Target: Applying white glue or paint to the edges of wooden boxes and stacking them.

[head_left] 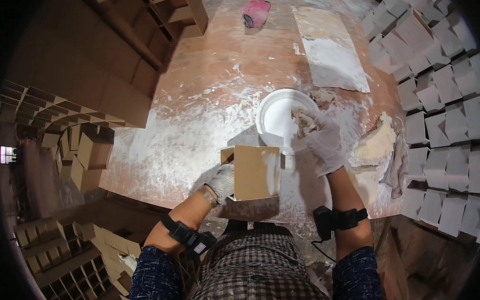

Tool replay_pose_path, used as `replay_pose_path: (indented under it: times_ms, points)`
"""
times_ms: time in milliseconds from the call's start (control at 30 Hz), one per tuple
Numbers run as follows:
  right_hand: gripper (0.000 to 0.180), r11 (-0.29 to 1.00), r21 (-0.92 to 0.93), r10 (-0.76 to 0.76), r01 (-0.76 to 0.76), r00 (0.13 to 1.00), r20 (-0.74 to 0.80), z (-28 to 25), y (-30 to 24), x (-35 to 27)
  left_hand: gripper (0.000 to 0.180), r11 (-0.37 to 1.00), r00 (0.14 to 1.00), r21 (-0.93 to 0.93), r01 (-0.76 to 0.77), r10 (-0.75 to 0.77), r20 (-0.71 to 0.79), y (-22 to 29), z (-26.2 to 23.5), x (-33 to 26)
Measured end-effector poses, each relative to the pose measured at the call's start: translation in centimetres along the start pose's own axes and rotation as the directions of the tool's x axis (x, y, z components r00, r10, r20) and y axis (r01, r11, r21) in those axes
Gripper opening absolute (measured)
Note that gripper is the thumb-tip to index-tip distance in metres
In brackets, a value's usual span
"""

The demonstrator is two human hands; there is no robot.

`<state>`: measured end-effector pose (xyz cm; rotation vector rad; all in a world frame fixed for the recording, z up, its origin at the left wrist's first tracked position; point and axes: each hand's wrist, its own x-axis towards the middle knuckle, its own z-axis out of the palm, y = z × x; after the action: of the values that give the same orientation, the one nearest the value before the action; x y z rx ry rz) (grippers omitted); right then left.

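Observation:
My left hand (pixel 221 182), in a light glove, is closed on the left side of a brown cardboard box (pixel 254 175); some of its fingers are hidden behind the box. A white streak runs down the right part of the box's upper face. Beyond the box stands a round white tub (pixel 261 114) with white paint-like stuff inside. Over the tub's right rim, my gloved right hand (pixel 327 143) grips a crumpled, whitish-stained rag (pixel 305 122).
Stacks of white-coated boxes (pixel 436 119) rise on the right; brown cardboard boxes (pixel 87 155) and dividers fill the left. On the white-smeared table (pixel 199 93) lie a pink cloth (pixel 256 14), a white-coated sheet (pixel 334 54), a cream-coloured scrap (pixel 376 141) and a grey rag (pixel 397 166).

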<state>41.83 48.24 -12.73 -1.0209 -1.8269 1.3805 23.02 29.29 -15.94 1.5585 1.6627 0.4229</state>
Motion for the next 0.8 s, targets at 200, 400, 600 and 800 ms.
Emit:
replay_pose_path:
  times_ms: [200, 400, 600, 800]
  points:
    - [0.033, 0.876, 0.236, 0.394, -0.42, 0.907, 0.151, 0.8, -7.4, -2.2, 0.029, 0.997, 0.998, 0.078, 0.009, -0.005, -0.055, 2.7, -1.0, 0.0]
    - [0.027, 0.917, -0.134, -0.322, 0.375, 0.896, 0.306, 5.4, -5.6, -7.1, 0.041, 0.987, 0.985, 0.028, 0.158, -0.159, 0.06, 2.6, -0.7, 0.8]
    - [0.022, 0.725, -0.195, -0.64, 0.66, 0.751, 0.163, 6.8, -4.5, -11.4, 0.038, 0.996, 0.999, 0.083, 0.015, -0.018, 0.033, -0.5, 0.9, 1.0]
    - [0.025, 0.581, -0.498, -0.655, 0.644, 0.733, 0.183, 6.4, -3.3, -11.2, 0.035, 0.954, 0.989, 0.299, 0.023, -0.066, 0.133, 2.1, 0.0, 2.1]
